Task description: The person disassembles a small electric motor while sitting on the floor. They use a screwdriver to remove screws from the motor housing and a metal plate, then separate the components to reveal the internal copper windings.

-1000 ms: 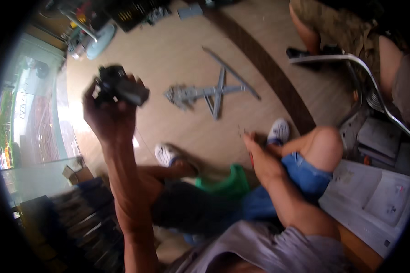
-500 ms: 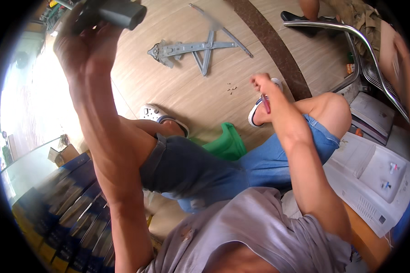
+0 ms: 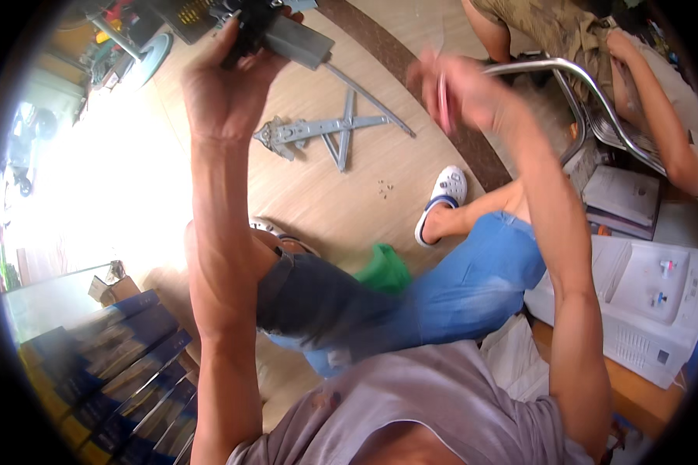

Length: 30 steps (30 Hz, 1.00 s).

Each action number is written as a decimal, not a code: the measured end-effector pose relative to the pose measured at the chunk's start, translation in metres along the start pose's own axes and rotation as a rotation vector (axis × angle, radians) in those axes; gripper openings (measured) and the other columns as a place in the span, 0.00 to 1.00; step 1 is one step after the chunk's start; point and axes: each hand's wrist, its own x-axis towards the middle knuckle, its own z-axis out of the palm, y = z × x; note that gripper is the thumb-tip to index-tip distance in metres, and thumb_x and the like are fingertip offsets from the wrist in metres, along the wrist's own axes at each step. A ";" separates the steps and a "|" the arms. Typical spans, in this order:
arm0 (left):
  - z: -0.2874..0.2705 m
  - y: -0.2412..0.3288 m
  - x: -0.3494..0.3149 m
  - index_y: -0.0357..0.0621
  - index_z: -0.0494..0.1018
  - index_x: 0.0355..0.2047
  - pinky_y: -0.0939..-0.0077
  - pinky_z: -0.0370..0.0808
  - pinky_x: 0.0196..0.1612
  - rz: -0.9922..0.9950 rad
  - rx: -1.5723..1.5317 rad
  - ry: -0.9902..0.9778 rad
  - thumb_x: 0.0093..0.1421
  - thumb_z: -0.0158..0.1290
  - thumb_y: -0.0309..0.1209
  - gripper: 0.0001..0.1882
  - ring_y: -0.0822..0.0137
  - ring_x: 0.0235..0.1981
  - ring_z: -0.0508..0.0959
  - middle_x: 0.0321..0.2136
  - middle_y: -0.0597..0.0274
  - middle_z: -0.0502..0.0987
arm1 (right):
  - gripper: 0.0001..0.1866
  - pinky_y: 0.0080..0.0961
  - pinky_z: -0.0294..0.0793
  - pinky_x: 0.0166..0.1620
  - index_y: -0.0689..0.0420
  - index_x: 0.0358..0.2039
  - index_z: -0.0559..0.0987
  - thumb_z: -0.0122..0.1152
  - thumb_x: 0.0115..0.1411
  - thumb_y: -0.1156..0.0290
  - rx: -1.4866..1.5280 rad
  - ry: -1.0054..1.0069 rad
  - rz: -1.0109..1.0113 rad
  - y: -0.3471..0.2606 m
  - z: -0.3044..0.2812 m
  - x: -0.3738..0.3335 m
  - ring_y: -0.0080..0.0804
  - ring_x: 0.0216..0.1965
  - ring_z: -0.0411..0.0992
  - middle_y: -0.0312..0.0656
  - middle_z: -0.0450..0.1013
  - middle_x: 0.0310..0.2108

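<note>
My left hand [image 3: 229, 97] is raised at the upper left, its fingers wrapped round a black part with a grey rectangular block [image 3: 298, 43]. My right hand [image 3: 469, 89], smeared by motion, is closed on a slim tool with a pink handle [image 3: 444, 105]; its kind is too blurred to tell. Between and beyond my hands, a grey metal scissor-arm window regulator [image 3: 318, 130] lies flat on the floor. Several tiny pieces like screws [image 3: 385, 188] lie nearer to me, in front of my shoe [image 3: 451, 186].
A green plastic stool [image 3: 384, 269] shows between my legs. At the right, another person's arm [image 3: 671, 124] is beside a chrome-framed chair [image 3: 589, 74], with a white water dispenser [image 3: 644, 298] lying nearer me. Blue boxes [image 3: 132, 333] are stacked at the left. A round stand base [image 3: 149, 58] is far left.
My left hand has moved right with the black and grey part. My right hand has risen from near my shoe, carrying the pink-handled tool. The view has shifted a little.
</note>
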 end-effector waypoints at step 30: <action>0.022 -0.048 -0.003 0.30 0.66 0.53 0.57 0.78 0.56 0.017 -0.285 0.176 0.68 0.52 0.44 0.26 0.53 0.46 0.80 0.43 0.44 0.77 | 0.19 0.22 0.76 0.39 0.67 0.53 0.75 0.61 0.61 0.77 -0.584 0.382 -0.905 -0.022 0.052 -0.089 0.24 0.34 0.76 0.44 0.79 0.35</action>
